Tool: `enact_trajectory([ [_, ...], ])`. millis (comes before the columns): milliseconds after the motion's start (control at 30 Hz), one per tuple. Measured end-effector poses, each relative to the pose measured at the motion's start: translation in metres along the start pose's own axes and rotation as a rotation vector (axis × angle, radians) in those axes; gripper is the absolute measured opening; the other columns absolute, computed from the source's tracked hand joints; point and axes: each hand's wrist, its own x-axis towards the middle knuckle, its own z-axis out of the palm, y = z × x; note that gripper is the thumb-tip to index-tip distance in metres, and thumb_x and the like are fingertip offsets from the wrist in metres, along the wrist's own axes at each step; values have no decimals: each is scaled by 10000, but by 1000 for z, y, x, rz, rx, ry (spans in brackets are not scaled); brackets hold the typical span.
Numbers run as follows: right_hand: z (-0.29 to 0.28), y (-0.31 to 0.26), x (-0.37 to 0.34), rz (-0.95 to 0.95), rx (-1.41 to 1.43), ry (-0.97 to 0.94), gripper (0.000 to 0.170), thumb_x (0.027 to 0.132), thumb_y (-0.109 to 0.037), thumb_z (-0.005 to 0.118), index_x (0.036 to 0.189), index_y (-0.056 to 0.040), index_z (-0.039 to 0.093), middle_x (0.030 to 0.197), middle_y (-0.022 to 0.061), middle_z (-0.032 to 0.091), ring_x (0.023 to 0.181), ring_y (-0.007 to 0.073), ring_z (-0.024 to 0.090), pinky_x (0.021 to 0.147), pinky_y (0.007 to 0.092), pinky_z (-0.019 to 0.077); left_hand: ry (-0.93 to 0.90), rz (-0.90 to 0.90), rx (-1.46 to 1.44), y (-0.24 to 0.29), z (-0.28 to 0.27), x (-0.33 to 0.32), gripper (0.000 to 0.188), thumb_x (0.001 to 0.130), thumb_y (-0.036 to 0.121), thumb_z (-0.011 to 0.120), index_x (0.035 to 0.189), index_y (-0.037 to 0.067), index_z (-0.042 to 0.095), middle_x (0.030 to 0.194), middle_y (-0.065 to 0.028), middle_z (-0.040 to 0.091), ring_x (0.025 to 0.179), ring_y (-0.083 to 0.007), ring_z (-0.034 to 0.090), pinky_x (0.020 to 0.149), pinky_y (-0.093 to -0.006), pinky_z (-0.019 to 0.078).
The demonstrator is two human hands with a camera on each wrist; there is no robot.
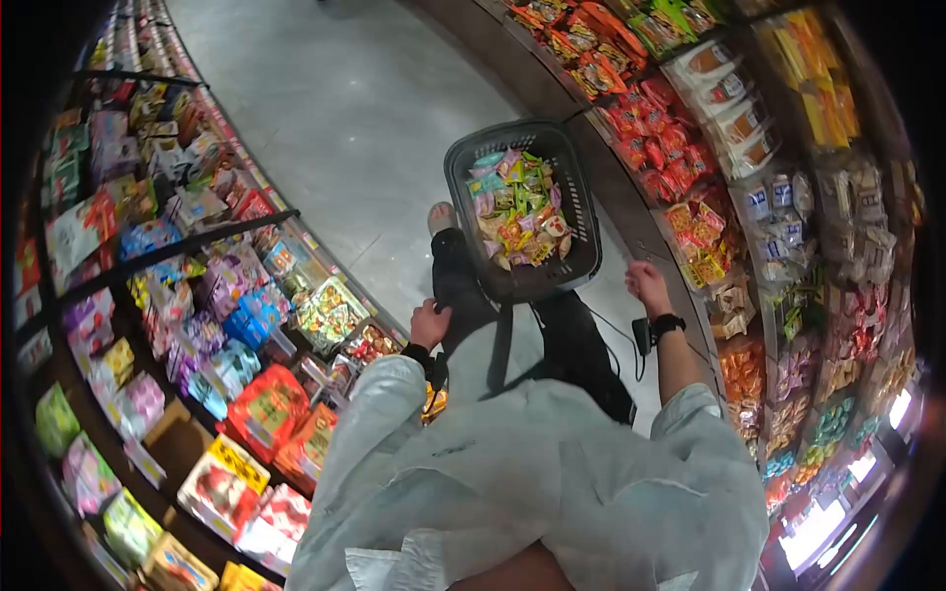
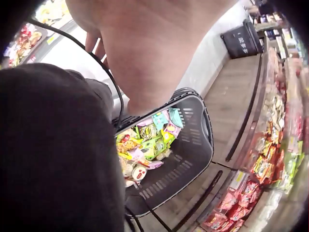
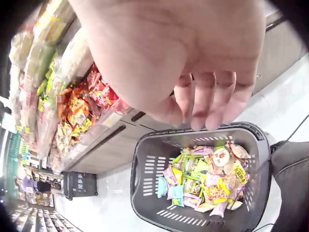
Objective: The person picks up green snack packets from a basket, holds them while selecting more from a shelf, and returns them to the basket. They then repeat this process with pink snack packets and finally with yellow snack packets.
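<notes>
A dark grey shopping basket [image 1: 582,212] is in front of my legs, partly filled with small wrapped snacks [image 1: 522,209] in green, yellow, purple and blue. A dark band [image 1: 503,347] runs from its near side toward my body. My left hand [image 1: 431,323] hangs beside my leg, its fingers loosely bent around nothing. In the left wrist view a thin black cable [image 2: 75,39] passes by that hand's fingers. To the right of the basket hangs my right hand [image 1: 647,288], its fingers relaxed and slightly curled, with no item in them.
Snack shelves [image 1: 222,305] line the left side of the aisle. On the right, sloping racks [image 1: 690,187] hold packets in several colours. Grey tiled floor [image 1: 345,108] stretches ahead. A dark bin [image 3: 79,184] with white characters and a person [image 3: 36,186] appear farther off.
</notes>
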Motion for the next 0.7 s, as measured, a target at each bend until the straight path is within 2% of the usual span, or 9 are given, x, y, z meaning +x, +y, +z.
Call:
enact_trajectory([
  [100, 42, -17, 11, 71, -149, -46, 211, 991, -226, 662, 1166, -109, 678, 1019, 4, 717, 879, 118, 676, 790, 278, 544, -83, 35, 151, 23, -11, 64, 824, 849, 595, 670, 1525, 152, 505, 1401, -268, 599, 1292, -455, 574, 1086, -533, 471],
  [200, 82, -20, 67, 47, -251, -101, 229, 991, -227, 668, 1178, -96, 674, 1016, 8, 716, 865, 106, 668, 764, 271, 536, -155, -5, 287, 46, -6, 105, 902, 797, 604, 722, 1547, 169, 474, 1423, -262, 573, 1311, -456, 556, 1094, -536, 462],
  [333, 140, -3, 179, -66, -337, -189, 271, 982, -241, 686, 1195, -75, 666, 1006, 30, 720, 855, 102, 661, 762, 276, 534, 36, -53, 303, 48, 41, 131, 883, 756, 529, 774, 1511, 181, 475, 1453, -253, 519, 1327, -458, 526, 1086, -553, 452],
  [400, 161, 32, 262, -281, -512, -219, 360, 945, -289, 729, 1207, -53, 656, 1011, 62, 733, 881, 142, 688, 793, 296, 547, 58, -113, 294, 72, 39, 127, 862, 754, 487, 792, 1495, 189, 468, 1471, -251, 486, 1322, -464, 517, 1091, -565, 445],
  [433, 176, 28, 283, -206, -575, -207, 432, 915, -317, 759, 1235, -51, 644, 1014, 74, 739, 899, 165, 701, 815, 312, 554, 174, -102, 345, 77, 48, 125, 760, 745, 407, 771, 1423, 165, 528, 1397, -229, 540, 1269, -436, 549, 1075, -551, 449],
  [533, 231, 22, 335, -109, -619, -175, 634, 824, -379, 834, 1314, -48, 606, 1075, 127, 744, 967, 267, 727, 895, 382, 565, 321, 13, 389, 72, 66, 125, 644, 783, 406, 755, 1354, 163, 584, 1372, -229, 582, 1279, -421, 556, 1066, -550, 439],
  [567, 246, 22, 355, -157, -765, -157, 830, 762, -388, 885, 1428, -51, 521, 1257, 210, 682, 1137, 337, 690, 992, 417, 544, 371, 32, 382, 72, 71, 127, 584, 797, 399, 750, 1306, 149, 612, 1345, -217, 605, 1257, -413, 570, 1063, -563, 438],
  [667, 286, 53, 402, -351, -842, 16, 1063, 693, -422, 931, 1531, -54, 391, 1475, 288, 522, 1349, 424, 547, 1120, 462, 470, 342, 9, 442, 72, 78, 128, 572, 800, 395, 745, 1298, 145, 615, 1350, -206, 605, 1249, -412, 573, 1068, -574, 430],
  [700, 295, 46, 404, -276, -911, 0, 1305, 627, -475, 969, 1618, -80, 217, 1609, 300, 359, 1485, 464, 370, 1216, 508, 359, 352, 7, 449, 72, 82, 129, 570, 794, 385, 739, 1297, 146, 616, 1345, -196, 607, 1251, -411, 569, 1074, -580, 423],
])
